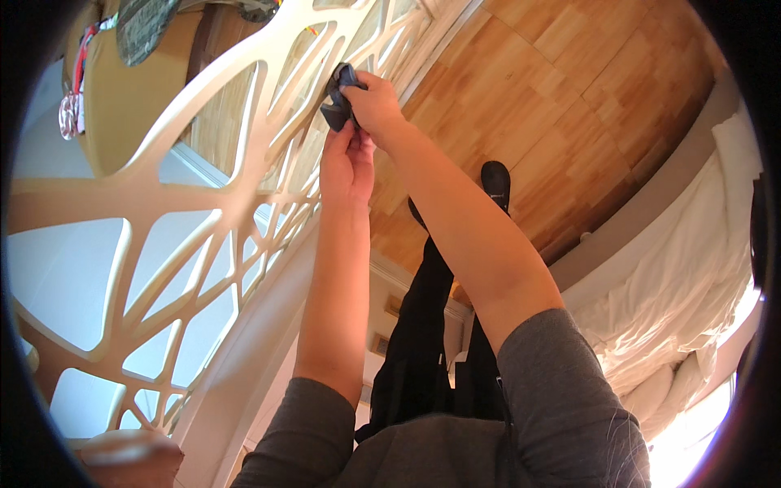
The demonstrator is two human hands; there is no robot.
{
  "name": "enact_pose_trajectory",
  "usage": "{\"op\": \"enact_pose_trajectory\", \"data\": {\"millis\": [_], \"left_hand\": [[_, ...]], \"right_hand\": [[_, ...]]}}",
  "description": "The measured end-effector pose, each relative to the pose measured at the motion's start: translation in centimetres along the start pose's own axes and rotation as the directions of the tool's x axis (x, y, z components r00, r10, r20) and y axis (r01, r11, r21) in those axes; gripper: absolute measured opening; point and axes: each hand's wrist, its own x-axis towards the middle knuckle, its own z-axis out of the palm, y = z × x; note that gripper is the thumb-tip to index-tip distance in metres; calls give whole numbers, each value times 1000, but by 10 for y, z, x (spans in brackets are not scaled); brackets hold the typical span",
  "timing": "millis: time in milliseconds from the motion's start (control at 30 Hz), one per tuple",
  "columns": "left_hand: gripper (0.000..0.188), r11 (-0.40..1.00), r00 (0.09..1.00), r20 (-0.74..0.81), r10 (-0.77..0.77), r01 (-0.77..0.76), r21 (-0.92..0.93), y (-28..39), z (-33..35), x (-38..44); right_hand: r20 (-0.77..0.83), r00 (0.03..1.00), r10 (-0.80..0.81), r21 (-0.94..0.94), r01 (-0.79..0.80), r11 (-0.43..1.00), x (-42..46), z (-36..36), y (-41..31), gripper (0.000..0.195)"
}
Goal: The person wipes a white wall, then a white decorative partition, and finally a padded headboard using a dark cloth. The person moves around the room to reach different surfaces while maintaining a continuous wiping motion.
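Note:
A bunched dark grey cloth (pixel 339 100) is held up against the bars of a cream openwork lattice partition (pixel 235 204). My right hand (pixel 376 105) grips the cloth from the right side, with the thumb lying across it. Just below, my left hand (pixel 349 160) has its fingertips at the cloth's lower end, palm turned partly up. Part of the cloth is hidden behind my fingers. Both forearms reach forward, away from my body. Whether the cloth is pressed on a bar or passes through an opening, I cannot tell.
Wood-patterned flooring (pixel 567 91) lies ahead and right, with my black shoe (pixel 496 182) on it. White bedding (pixel 671 293) on a bed lines the right side. Through the lattice appears a tan panel-like surface (pixel 137 91) with colourful fabric (pixel 76 104) beside it.

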Motion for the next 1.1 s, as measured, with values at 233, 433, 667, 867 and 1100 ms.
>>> {"op": "enact_pose_trajectory", "data": {"millis": [233, 433, 667, 867, 1100], "left_hand": [[29, 981, 991, 48, 125, -131, 143, 0, 72, 16], [32, 946, 964, 173, 202, -238, 219, -19, 137, 43], [31, 996, 982, 186, 11, -28, 89, -35, 122, 77], [19, 988, 990, 20, -143, 141, 67, -49, 49, 118], [20, 996, 985, 170, -19, 4, 85, -25, 29, 77]], "right_hand": [[162, 983, 83, 234, -120, 965, 44, -26, -34, 14], [6, 1000, -23, 556, 16, 831, 88, -57, -62, 20], [-232, 904, -360, -233, 307, 923, 92, -59, -65, 29], [-366, 921, -134, -407, -29, 913, 97, -33, -7, 37], [-319, 937, 144, -28, -161, 986, 78, -15, 13, 36]]}}
